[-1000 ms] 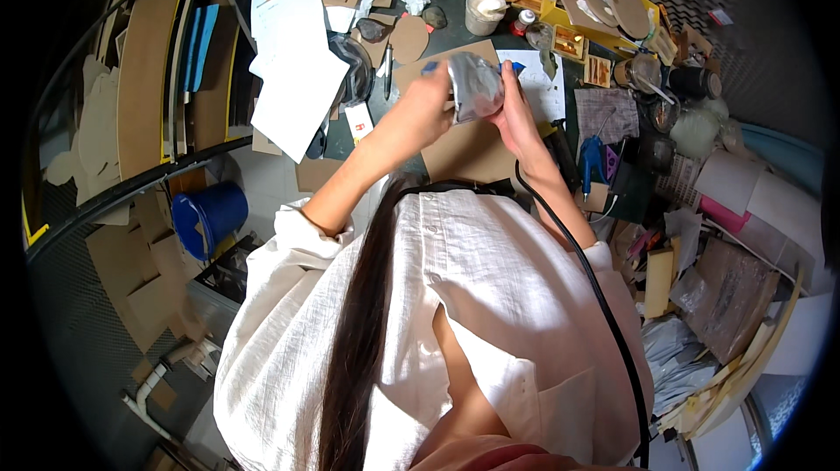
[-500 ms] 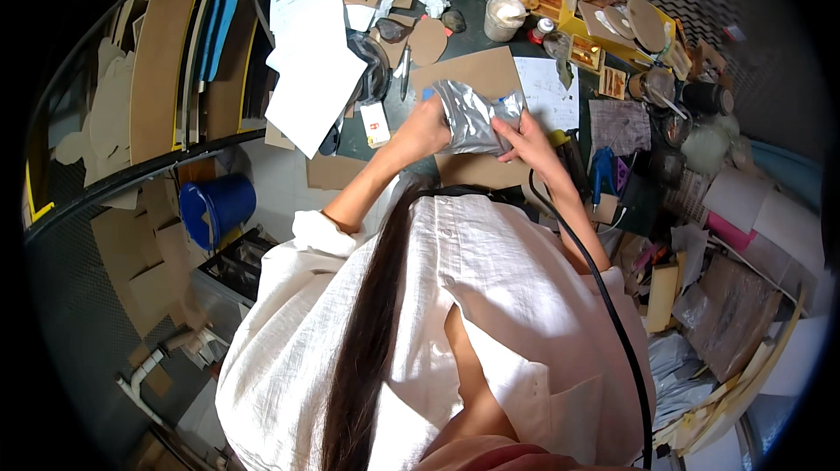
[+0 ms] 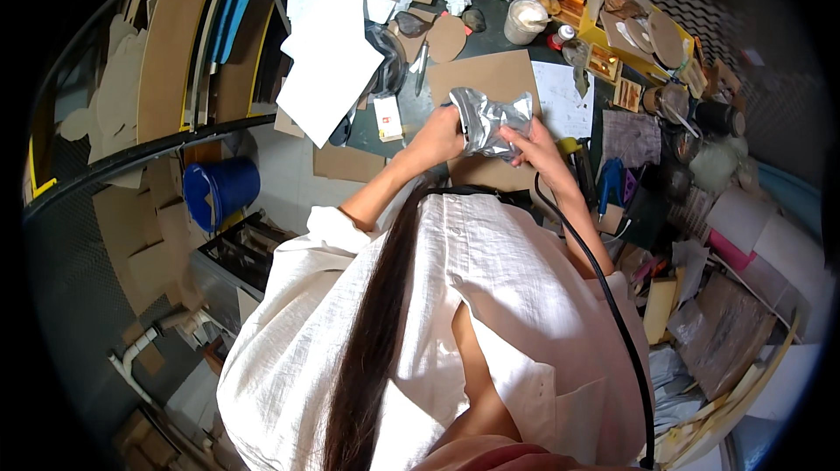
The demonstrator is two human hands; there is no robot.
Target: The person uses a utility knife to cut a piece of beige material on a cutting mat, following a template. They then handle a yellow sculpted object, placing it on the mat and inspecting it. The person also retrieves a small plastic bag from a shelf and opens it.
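Note:
A shiny silver foil pouch [image 3: 492, 119], wrinkled and pinched in at its middle, is held up between my two hands over the table. My left hand [image 3: 440, 136] is closed on the pouch's left end. On the right side my right hand [image 3: 537, 149] grips it, with the thumb pressed on the foil's face. Whatever the pouch contains is hidden. Behind and beneath it lies a brown cardboard sheet [image 3: 490, 70], next to a written-on white paper [image 3: 564, 90]. A grey pen-like tool [image 3: 422, 66] and a small white box [image 3: 388, 118] are left of my hands.
White sheets [image 3: 328, 68] and a dark rounded object cover the table's left. A tub of pale material [image 3: 525, 21] and a yellow box of scraps [image 3: 634, 29] stand at the back. Blue-handled pliers [image 3: 610, 182] lie right. A black cable [image 3: 604, 270] runs past my right arm.
The whole view has shifted slightly, so things appear further right. The foil looks more creased and its right end is tilted differently. Both hands have kept their hold on the pouch.

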